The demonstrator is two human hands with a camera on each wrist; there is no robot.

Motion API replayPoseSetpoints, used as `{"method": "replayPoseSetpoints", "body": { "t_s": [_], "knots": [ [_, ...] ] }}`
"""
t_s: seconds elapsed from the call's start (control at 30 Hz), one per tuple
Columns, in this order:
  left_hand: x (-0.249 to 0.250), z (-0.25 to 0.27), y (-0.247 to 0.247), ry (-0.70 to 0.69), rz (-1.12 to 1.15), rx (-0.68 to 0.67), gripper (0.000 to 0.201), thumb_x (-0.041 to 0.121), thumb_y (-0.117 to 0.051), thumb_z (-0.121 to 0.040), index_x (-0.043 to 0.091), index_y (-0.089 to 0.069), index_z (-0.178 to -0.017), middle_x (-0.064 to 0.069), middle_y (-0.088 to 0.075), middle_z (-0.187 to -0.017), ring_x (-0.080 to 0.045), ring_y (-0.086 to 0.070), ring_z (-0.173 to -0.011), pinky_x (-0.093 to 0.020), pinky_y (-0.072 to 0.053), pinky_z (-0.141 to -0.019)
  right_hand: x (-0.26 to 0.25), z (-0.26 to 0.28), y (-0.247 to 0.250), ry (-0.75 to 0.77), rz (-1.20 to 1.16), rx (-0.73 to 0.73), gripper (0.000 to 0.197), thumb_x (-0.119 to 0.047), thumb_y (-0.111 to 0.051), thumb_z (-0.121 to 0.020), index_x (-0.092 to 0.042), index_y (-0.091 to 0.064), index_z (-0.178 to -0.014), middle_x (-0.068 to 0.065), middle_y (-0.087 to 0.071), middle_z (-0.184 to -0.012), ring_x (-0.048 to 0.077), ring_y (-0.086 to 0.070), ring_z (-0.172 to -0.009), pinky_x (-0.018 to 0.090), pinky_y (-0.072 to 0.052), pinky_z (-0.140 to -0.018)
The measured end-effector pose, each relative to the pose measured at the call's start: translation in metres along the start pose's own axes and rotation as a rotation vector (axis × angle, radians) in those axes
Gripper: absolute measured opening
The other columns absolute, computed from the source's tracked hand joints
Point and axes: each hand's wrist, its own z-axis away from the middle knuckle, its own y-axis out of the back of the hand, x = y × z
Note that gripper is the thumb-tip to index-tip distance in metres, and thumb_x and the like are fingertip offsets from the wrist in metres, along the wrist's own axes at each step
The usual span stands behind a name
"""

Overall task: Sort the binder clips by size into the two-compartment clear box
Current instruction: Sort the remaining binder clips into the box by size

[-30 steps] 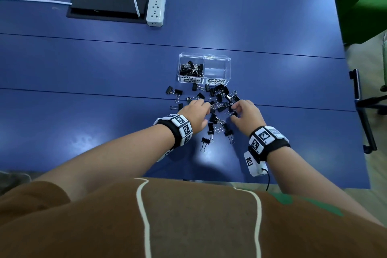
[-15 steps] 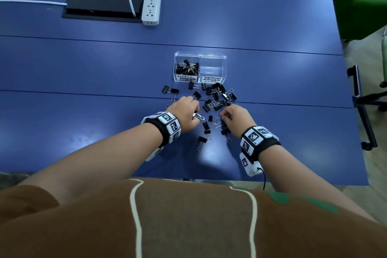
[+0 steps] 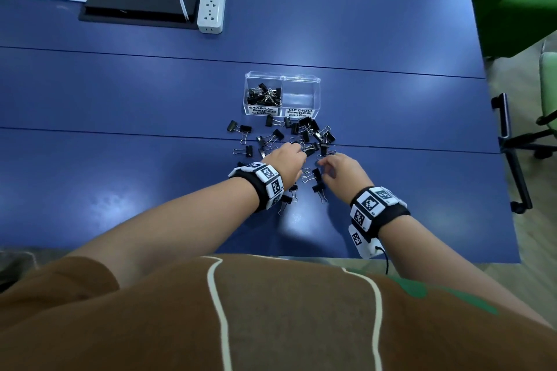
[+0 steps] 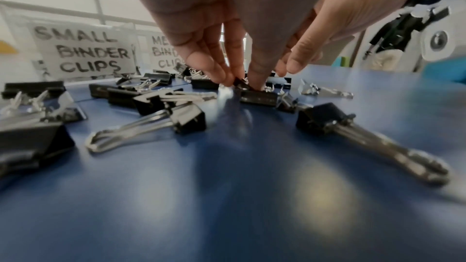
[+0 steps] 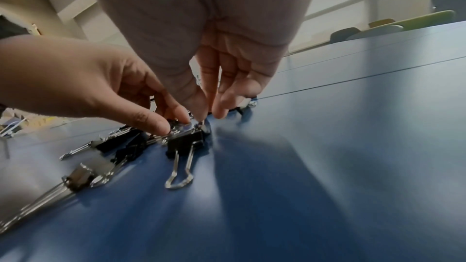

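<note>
Now both hands work the scattered black binder clips (image 3: 304,135) beside the two-compartment clear plastic box (image 3: 282,93): left hand (image 3: 286,161) pinches a small clip (image 4: 243,85); whether the right hand (image 3: 343,170) grips anything, I cannot tell. Next: lift it into the SMALL side.

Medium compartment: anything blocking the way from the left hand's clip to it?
Nothing visible. The left hand pinches a clip at the pile; only loose clips lie between, low on the table. The medium compartment is open-topped and looks empty.
</note>
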Motion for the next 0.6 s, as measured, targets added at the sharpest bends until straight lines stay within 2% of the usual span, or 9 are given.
{"method": "replayPoseSetpoints", "body": {
  "t_s": [0.13, 0.23, 0.27, 0.33, 0.4, 0.47, 0.53, 0.6],
  "knots": [
    [-0.003, 0.001, -0.001, -0.004, -0.018, 0.006, 0.02, 0.02, -0.059, -0.091, 0.006, -0.056, -0.105, -0.011, -0.051, -0.113, -0.028, -0.049, -0.109, -0.043, -0.048, -0.093, -0.004, -0.002, -0.002, -0.001, 0.042, -0.053, 0.019, -0.01, -0.054, -0.085, -0.011, -0.067, -0.098, 0.009, -0.061, -0.105, 0.027, -0.06, -0.095, 0.035, -0.05, -0.087],
    [-0.005, 0.006, 0.003, 0.031, 0.093, -0.002, 0.01, 0.016, -0.056, -0.09, 0.009, -0.053, -0.096, -0.012, -0.053, -0.108, -0.028, -0.05, -0.104, -0.041, -0.047, -0.09, -0.009, -0.013, 0.004, 0.0, -0.042, 0.044, 0.018, -0.008, -0.054, -0.084, -0.01, -0.067, -0.096, 0.008, -0.061, -0.104, 0.025, -0.059, -0.098, 0.035, -0.05, -0.089],
    [-0.006, 0.008, 0.005, 0.057, 0.174, 0.008, 0.004, 0.012, -0.053, -0.089, 0.01, -0.05, -0.091, -0.013, -0.054, -0.102, -0.031, -0.052, -0.099, -0.041, -0.046, -0.085, -0.011, -0.018, 0.006, 0.019, -0.063, 0.084, 0.019, -0.006, -0.054, -0.083, -0.009, -0.066, -0.097, 0.009, -0.06, -0.104, 0.026, -0.059, -0.098, 0.036, -0.05, -0.088],
    [-0.008, 0.01, 0.011, 0.148, 0.335, 0.061, 0.008, 0.006, -0.046, -0.087, 0.012, -0.041, -0.086, -0.012, -0.052, -0.088, -0.033, -0.053, -0.082, -0.04, -0.043, -0.071, -0.015, -0.029, 0.008, 0.069, -0.076, 0.136, 0.024, -0.002, -0.054, -0.082, -0.007, -0.065, -0.102, 0.012, -0.057, -0.106, 0.029, -0.057, -0.1, 0.038, -0.049, -0.088],
    [-0.012, 0.012, 0.019, 0.248, 0.445, 0.125, 0.008, 0.005, -0.042, -0.086, 0.013, -0.038, -0.088, -0.009, -0.051, -0.079, -0.029, -0.048, -0.068, -0.035, -0.039, -0.063, -0.019, -0.039, 0.008, 0.071, -0.027, 0.101, 0.03, -0.001, -0.052, -0.082, -0.007, -0.063, -0.11, 0.012, -0.054, -0.112, 0.03, -0.054, -0.106, 0.04, -0.048, -0.091],
    [-0.015, 0.01, 0.027, 0.311, 0.469, 0.15, 0.007, 0.008, -0.038, -0.089, 0.014, -0.037, -0.093, -0.005, -0.051, -0.075, -0.024, -0.047, -0.062, -0.034, -0.04, -0.061, -0.019, -0.046, 0.006, 0.024, 0.041, 0.02, 0.033, -0.002, -0.051, -0.084, -0.01, -0.06, -0.115, 0.011, -0.051, -0.117, 0.029, -0.05, -0.111, 0.043, -0.048, -0.092],
    [-0.018, 0.006, 0.031, 0.335, 0.431, 0.134, 0.006, 0.011, -0.036, -0.092, 0.015, -0.036, -0.097, -0.005, -0.052, -0.075, -0.025, -0.049, -0.064, -0.035, -0.041, -0.062, -0.018, -0.049, 0.004, 0.012, 0.075, -0.016, 0.03, -0.003, -0.052, -0.085, -0.01, -0.061, -0.112, 0.011, -0.051, -0.117, 0.03, -0.05, -0.111, 0.043, -0.048, -0.092],
    [-0.019, 0.0, 0.03, 0.343, 0.377, 0.096, 0.011, 0.016, -0.038, -0.093, 0.012, -0.041, -0.103, -0.01, -0.058, -0.086, -0.03, -0.054, -0.074, -0.038, -0.046, -0.067, -0.017, -0.048, 0.003, 0.021, 0.079, -0.009, 0.021, -0.005, -0.052, -0.086, -0.007, -0.064, -0.103, 0.013, -0.053, -0.114, 0.032, -0.052, -0.108, 0.042, -0.048, -0.092]
  ]
}}
